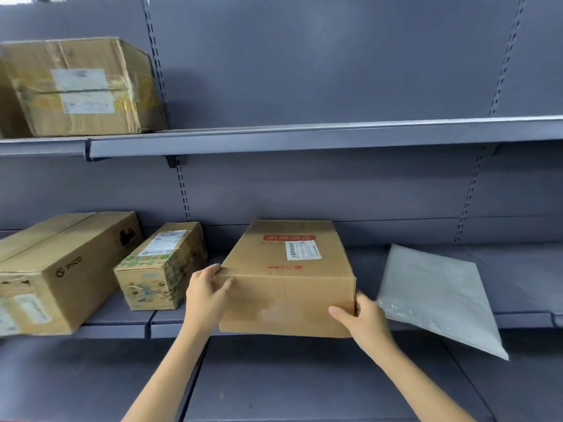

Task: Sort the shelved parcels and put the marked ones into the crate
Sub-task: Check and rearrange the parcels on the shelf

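2 hands on 1 box (288,278), at the front edge of the middle shelf (122,325), near end jutting slightly past the lip. Left hand (205,295) curled round the near left top corner: fingers over the top edge, thumb flat on the front face. Right hand (364,321) clamped on the near right bottom corner, thumb across the front face, remaining fingers hidden behind the side wall. Both gripping, neither slack.

Beyond the left fingers, on the lid: red printing and a white barcode label (303,249). Whether that counts as the mark, cannot tell. Just outside the left knuckles, a small taped carton (161,266); further out, a long carton (61,269). Just outside the right knuckles, a grey mailer (438,296), overhanging the shelf, close enough to be brushed. Well above the left fingers, 1 more carton (82,86) on the upper shelf. No crate in view.

Handling, as a judgement: stiff corrugated card, crisp corners, walls likely to hold under a squeeze; weight unknown. Smooth faces, possibly slippery, so better taken by opposite corners or under the base than by pinching flat sides. Present diagonal hold probably fine for sliding out; palm under the base wise once off the shelf.
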